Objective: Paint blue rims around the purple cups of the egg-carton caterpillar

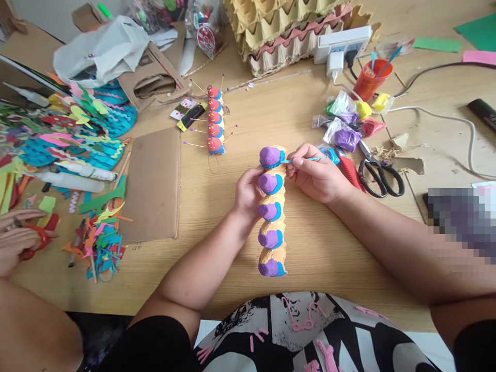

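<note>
My left hand (250, 191) is closed on the left edge of an egg-carton strip (274, 198), holding it above the table. The strip runs lengthwise away from me, and its several bumps carry purple clay with blue clay along the right side. In a pinch, my right hand (320, 170) holds a thin light-blue clay modelling tool (315, 158). The tool's tip touches the blue clay (276, 165) on the farthest bump. Part of my left hand's fingers is hidden behind the strip.
A finished-looking caterpillar (215, 121) with pins stands beyond. Scissors (380, 173), bagged clay (346, 138) and an orange cup (370, 80) lie right. Left are cardboard (153, 186), paper scraps (103, 237) and another person's hand (17, 240) with red scissors (39, 242). Egg trays (287, 31) stand behind.
</note>
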A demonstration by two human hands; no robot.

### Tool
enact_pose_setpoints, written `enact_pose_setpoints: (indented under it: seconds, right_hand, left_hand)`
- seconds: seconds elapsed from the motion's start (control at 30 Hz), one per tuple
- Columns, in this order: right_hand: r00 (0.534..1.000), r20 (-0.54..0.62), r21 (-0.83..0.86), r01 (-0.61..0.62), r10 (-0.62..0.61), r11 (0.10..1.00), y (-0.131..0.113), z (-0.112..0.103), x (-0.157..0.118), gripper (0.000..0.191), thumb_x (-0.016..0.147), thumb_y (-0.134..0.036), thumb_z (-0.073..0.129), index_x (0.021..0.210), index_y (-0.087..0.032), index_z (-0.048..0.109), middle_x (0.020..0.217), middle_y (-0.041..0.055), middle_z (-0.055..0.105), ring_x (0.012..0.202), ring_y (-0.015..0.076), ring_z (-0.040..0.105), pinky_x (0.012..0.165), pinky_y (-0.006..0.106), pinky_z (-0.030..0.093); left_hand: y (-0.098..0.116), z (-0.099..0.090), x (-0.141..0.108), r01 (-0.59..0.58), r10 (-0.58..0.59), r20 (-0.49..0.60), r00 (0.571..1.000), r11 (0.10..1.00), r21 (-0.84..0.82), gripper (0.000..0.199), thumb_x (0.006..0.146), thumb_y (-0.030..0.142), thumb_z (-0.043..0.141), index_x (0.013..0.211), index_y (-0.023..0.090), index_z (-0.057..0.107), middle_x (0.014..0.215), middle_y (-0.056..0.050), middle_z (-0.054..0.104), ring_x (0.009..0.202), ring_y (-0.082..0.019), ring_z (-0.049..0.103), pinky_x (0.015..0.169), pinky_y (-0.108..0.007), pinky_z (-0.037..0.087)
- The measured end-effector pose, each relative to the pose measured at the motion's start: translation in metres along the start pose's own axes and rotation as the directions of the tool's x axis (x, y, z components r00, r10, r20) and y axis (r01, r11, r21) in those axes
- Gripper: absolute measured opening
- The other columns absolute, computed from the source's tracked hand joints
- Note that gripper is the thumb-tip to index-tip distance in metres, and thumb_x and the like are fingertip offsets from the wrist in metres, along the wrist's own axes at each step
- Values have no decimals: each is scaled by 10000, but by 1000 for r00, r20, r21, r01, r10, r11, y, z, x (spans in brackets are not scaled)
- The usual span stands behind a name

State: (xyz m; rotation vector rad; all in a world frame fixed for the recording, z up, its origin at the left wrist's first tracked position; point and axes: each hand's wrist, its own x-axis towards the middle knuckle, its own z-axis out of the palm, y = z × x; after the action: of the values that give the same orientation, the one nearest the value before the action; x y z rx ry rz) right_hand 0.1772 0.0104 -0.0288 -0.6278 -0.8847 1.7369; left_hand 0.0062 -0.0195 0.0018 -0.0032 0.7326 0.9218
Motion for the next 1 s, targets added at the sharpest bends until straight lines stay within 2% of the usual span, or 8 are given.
enact_pose_setpoints:
  seconds: [0.1,0.23,0.4,0.53,0.77,1.0]
  right_hand:
    - [1000,-3,-25,15,-16,1000,0,0,0,432,666,-441,1033,745,-224,668,712,-34,662,675,110,575,673,267,506]
    - [999,-25,-79,40,-42,996,0,1,0,439,646,-462,1041,766,-229,690,725,-36,669,667,108,550,657,261,478]
    - [998,-34,-151,39,-44,988,-2,2,-1,453,667,-518,1019,755,-221,688,688,-28,638,673,119,539,651,273,452]
    - [995,-60,-102,76,-82,992,-2,0,-1,409,707,-477,995,738,-222,677,668,-19,650,673,126,554,662,276,449]
    - [994,-75,-115,65,-74,991,1,0,-1,450,665,-510,1023,743,-226,681,653,-38,638,654,114,534,646,265,425]
    - [997,-63,-96,47,-54,994,2,1,0,474,655,-511,1037,758,-220,677,677,-40,658,653,102,547,654,256,437]
  left_hand:
    - [0,2,-2,-5,5,-2,1000,1000,10,253,976,287,517,745,207,583,506,8,546,342,-162,516,366,-250,386]
    - [0,2,-2,-21,19,50,999,999,39,362,1031,286,403,738,191,593,534,-14,568,352,-167,536,362,-260,402]
    - [0,-2,1,-74,69,65,995,995,70,395,1031,261,369,737,174,619,558,-36,589,368,-180,559,371,-277,431]
    - [1,-3,0,0,-5,112,994,999,43,403,1041,296,382,711,187,586,541,-22,558,363,-175,547,360,-269,408]
    - [-2,3,-2,-61,59,40,997,996,68,384,1021,279,386,720,180,602,528,-24,568,339,-163,517,366,-272,404]
    - [-2,0,0,-41,41,17,999,999,27,264,958,258,476,757,186,631,502,-21,585,357,-176,536,384,-271,421]
